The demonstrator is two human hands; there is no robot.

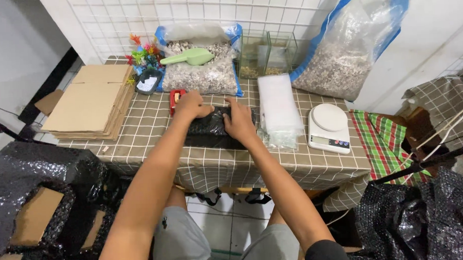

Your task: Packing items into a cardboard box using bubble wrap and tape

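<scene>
Seen from my remote feed, both hands lay flat on a black bubble-wrap bundle (216, 126) at the middle of the checked worktop (155, 153): the left hand (191, 106) pressed its upper left corner, the right hand (239, 122) bore down on its middle, fingers spread, neither closed around anything. I judged the wrapping well along, since the bundle already looked folded over and dark all round, though no tape showed on it and a red tape dispenser (176, 97) sat just beside the left hand. The bundle looked glossy, crinkled and low. A stack of clear bags (278, 105) lay just to its right, a white kitchen scale (329, 127) beyond that, flat cardboard (89, 101) well to the left, and a gravel sack with a green scoop (188, 57) behind.
</scene>
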